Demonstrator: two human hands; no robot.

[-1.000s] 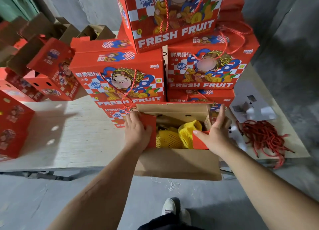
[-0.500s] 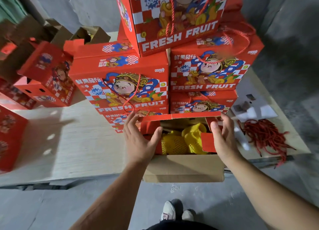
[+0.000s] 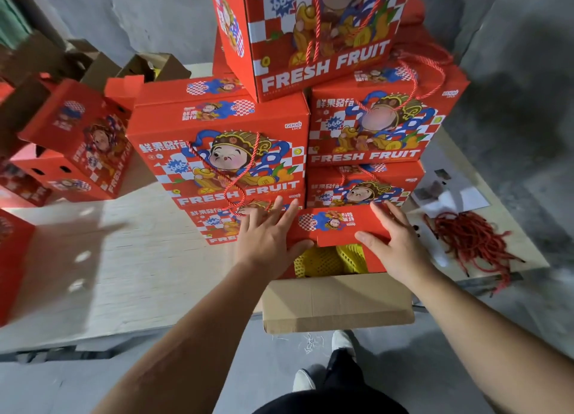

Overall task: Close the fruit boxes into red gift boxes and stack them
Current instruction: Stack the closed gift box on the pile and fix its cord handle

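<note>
An open gift box (image 3: 338,298) stands at the near edge of the table (image 3: 124,258), at 6 o'clock from the stack of closed red boxes (image 3: 223,152). Its brown near flap hangs down and outward over the table edge. The red far flap (image 3: 338,225) is folded down over the opening, printed side up. Yellow foam netting (image 3: 329,258) shows in the gap beneath it; the fruit itself cannot be made out.

The left hand (image 3: 267,242) lies flat with fingers spread at the flap's 9 o'clock end, thumb on its near edge. The right hand (image 3: 394,242) presses likewise at the 3 o'clock end, thumb on the flap's front edge. Neither hand is closed round anything; both palms bear down, open.

A heap of red cord handles (image 3: 472,242) lies at 3 o'clock of the box. Unclosed red boxes (image 3: 77,140) sit at 10 o'clock.
</note>
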